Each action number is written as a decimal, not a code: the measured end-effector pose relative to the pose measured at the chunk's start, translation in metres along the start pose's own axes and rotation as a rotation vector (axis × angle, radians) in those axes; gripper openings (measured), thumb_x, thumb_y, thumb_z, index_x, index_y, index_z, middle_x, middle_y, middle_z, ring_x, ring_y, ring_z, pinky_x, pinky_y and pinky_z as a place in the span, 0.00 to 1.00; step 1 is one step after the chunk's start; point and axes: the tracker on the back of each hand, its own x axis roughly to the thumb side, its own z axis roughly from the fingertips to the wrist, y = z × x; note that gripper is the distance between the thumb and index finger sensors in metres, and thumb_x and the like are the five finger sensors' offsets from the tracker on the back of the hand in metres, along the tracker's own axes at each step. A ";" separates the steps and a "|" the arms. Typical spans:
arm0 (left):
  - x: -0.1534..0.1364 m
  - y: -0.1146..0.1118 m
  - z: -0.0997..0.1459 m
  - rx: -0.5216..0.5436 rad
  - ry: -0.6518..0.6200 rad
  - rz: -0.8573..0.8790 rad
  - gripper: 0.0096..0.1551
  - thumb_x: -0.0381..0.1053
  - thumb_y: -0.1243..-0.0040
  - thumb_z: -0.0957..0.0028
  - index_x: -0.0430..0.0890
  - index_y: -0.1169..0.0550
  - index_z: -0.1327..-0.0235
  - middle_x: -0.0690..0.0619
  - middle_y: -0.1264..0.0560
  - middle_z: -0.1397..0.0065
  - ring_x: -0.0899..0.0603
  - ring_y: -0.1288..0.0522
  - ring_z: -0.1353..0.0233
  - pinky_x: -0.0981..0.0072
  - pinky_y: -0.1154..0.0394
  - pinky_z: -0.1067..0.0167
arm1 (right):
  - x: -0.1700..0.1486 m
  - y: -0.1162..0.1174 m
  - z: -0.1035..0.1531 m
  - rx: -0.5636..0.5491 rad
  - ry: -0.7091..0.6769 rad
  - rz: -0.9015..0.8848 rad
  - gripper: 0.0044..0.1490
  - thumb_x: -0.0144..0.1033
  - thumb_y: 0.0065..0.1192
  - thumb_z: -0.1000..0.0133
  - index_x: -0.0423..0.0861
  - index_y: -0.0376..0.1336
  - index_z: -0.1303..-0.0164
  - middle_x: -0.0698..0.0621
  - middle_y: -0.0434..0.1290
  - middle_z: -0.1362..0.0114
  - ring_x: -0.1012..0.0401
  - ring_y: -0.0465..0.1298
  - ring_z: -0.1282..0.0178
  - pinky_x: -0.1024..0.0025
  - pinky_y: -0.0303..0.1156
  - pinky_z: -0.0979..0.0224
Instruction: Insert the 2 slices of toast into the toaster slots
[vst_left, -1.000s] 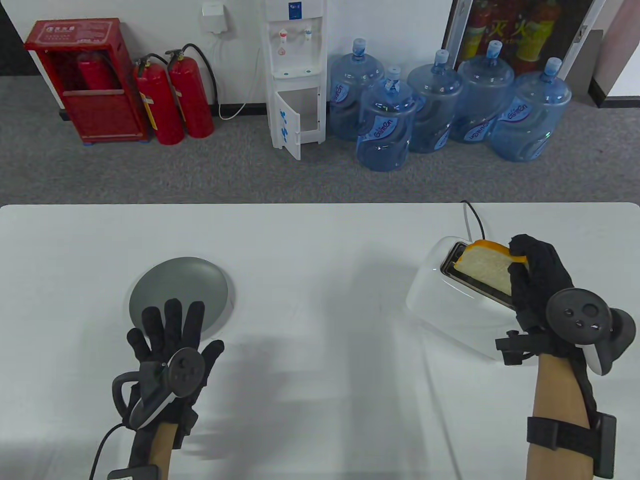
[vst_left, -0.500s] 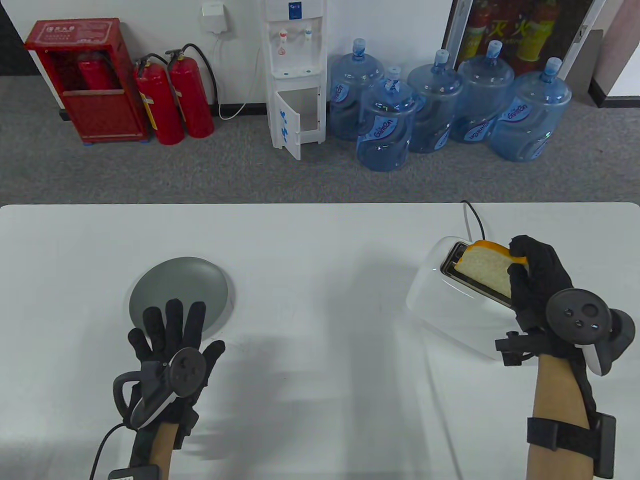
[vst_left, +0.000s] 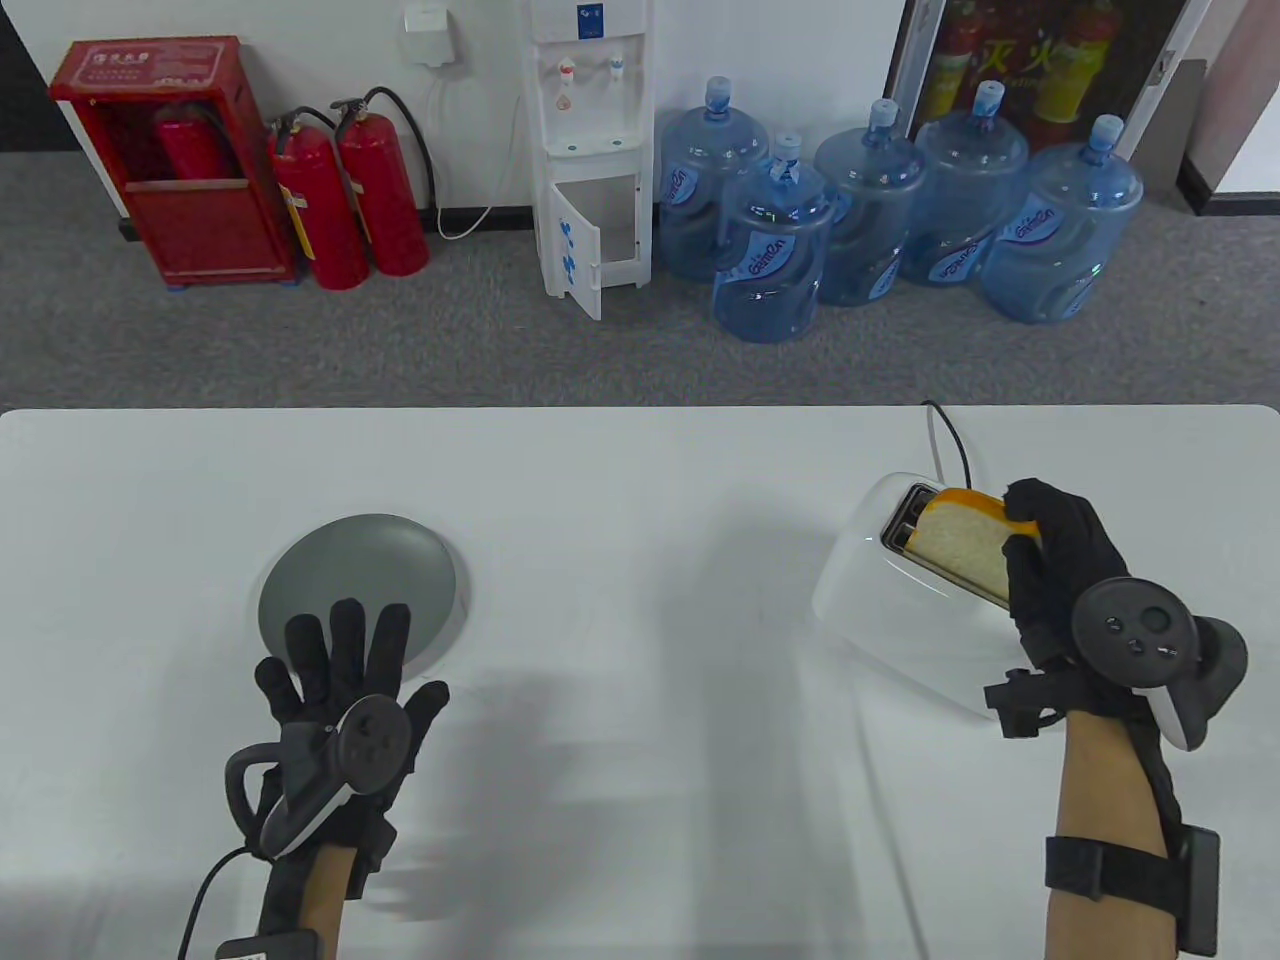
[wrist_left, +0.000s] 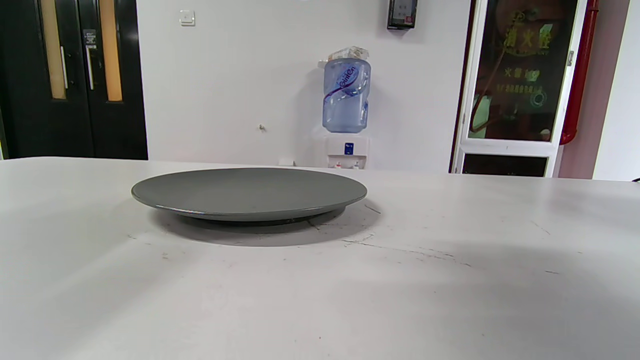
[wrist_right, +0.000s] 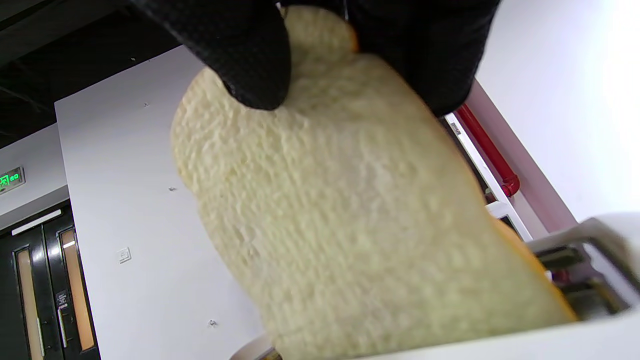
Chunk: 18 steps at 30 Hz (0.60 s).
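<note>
While gripped at its upper edge by the curled fingers (wrist_right: 250, 60) of the right hand (vst_left: 1050, 580), the slice of toast (vst_left: 965, 545) stands tilted over the near slot of the white toaster (vst_left: 880, 610), its lower edge within the slot opening. Whether it rests on anything inside cannot be determined. The toaster sits at the right side of the table (vst_left: 640, 480), with a black cable (vst_left: 950, 435) leaving its far end. The left hand (vst_left: 340, 690) is spread flat with straight fingers, holding nothing, just in front of the grey plate (vst_left: 355, 575) at the left side of the table; the fingertips overlap the near rim of the plate.
</note>
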 end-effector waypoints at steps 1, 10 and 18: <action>0.000 0.000 0.000 -0.001 -0.001 -0.002 0.46 0.76 0.73 0.44 0.62 0.57 0.11 0.47 0.59 0.07 0.29 0.65 0.13 0.31 0.61 0.23 | 0.000 0.000 0.000 0.000 0.001 0.001 0.32 0.32 0.63 0.32 0.64 0.55 0.20 0.51 0.69 0.18 0.51 0.80 0.24 0.42 0.72 0.20; 0.000 0.000 0.000 -0.004 -0.001 -0.005 0.46 0.76 0.73 0.44 0.63 0.57 0.12 0.47 0.59 0.07 0.29 0.65 0.13 0.31 0.61 0.23 | -0.010 0.007 0.004 0.014 0.033 -0.001 0.32 0.32 0.63 0.32 0.64 0.55 0.20 0.51 0.69 0.19 0.51 0.81 0.25 0.42 0.73 0.21; 0.000 0.000 0.000 -0.012 0.002 -0.011 0.46 0.76 0.73 0.44 0.63 0.57 0.12 0.47 0.59 0.07 0.29 0.65 0.13 0.31 0.61 0.23 | -0.015 0.012 0.005 0.021 0.050 -0.005 0.32 0.32 0.63 0.31 0.64 0.55 0.20 0.51 0.69 0.19 0.51 0.81 0.25 0.42 0.73 0.21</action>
